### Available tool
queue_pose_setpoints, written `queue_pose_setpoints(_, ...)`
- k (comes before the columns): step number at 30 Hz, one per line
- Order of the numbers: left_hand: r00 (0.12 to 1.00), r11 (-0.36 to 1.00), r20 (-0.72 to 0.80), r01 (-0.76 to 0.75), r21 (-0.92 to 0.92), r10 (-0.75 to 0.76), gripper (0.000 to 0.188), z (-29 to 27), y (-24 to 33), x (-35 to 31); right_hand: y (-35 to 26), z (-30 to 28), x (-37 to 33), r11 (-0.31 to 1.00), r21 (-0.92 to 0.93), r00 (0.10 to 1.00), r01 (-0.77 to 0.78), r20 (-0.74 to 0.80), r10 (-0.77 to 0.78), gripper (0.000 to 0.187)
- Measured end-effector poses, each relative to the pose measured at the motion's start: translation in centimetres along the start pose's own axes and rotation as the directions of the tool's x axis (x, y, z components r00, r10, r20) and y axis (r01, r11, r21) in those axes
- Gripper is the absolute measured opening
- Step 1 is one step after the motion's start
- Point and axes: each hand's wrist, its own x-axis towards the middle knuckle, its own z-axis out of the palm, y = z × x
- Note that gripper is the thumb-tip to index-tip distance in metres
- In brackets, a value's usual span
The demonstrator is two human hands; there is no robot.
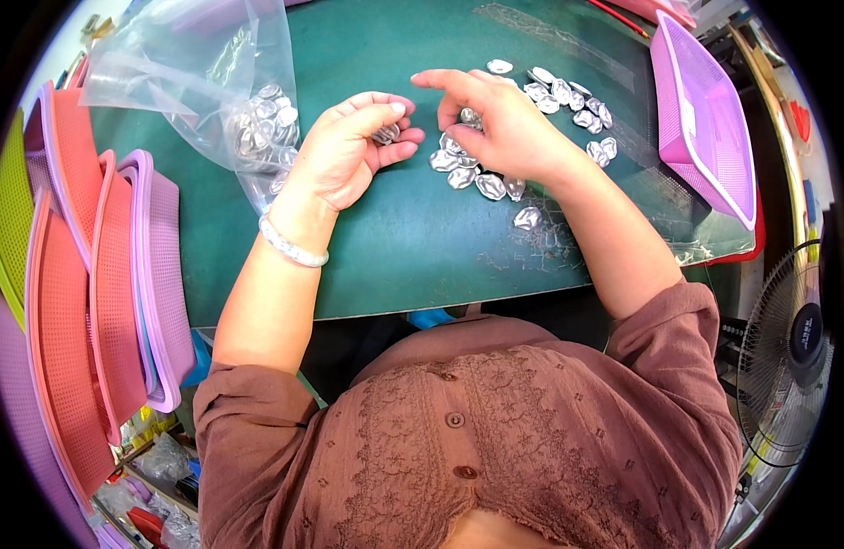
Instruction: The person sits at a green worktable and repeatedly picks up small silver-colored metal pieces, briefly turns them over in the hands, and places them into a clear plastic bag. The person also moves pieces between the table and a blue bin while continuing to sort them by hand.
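Small silver, wavy-edged metallic discs (460, 177) lie in a loose group on the green table. My left hand (353, 146) is palm up, its thumb and fingers closed round a few silver discs (385, 134). Just to its right, my right hand (504, 119) is over the group, index finger stretched out to the left and thumb apart from it. One disc (471, 117) shows in the gap between its fingers and thumb; whether it is gripped or lies on the table I cannot tell. A clear plastic bag (193, 64) with more discs lies beyond my left hand.
More loose discs (561, 91) are spread at the far right. A purple basket (706, 119) stands along the right edge. Stacked pink and purple baskets (111, 293) line the left side. A fan (779, 348) is at the lower right. Clear tape covers parts of the green tabletop (394, 265).
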Motion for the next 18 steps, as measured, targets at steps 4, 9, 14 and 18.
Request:
queue_pose_setpoints(4, 0.999, 0.997, -0.036, 0.034, 0.071, -0.032, 0.017, 0.6, 0.1, -0.1, 0.2, 0.4, 0.0, 0.966, 0.236, 0.988, -0.11, -0.075, 0.131, 0.048)
queue_pose_setpoints(9, 0.997, 0.971, -0.061, 0.064, 0.232, -0.051, 0.015, 1.4, 0.1, -0.4, 0.0, 0.3, 0.1, 0.832, 0.515, 0.96, -0.208, -0.058, 0.275, 0.049)
queue_pose_setpoints(14, 0.998, 0.943, -0.043, 0.052, 0.327, -0.04, 0.01, 1.4, -0.4, -0.4, -0.3, 0.5, 0.0, 0.822, 0.538, 0.964, -0.186, -0.063, 0.259, 0.048)
queue_pose_setpoints(18, 0.998, 0.946, -0.057, 0.039, 0.321, -0.022, 0.01, 1.5, -0.4, -0.3, 0.0, 0.3, 0.0, 0.833, 0.512, 0.961, -0.209, -0.052, 0.272, 0.043)
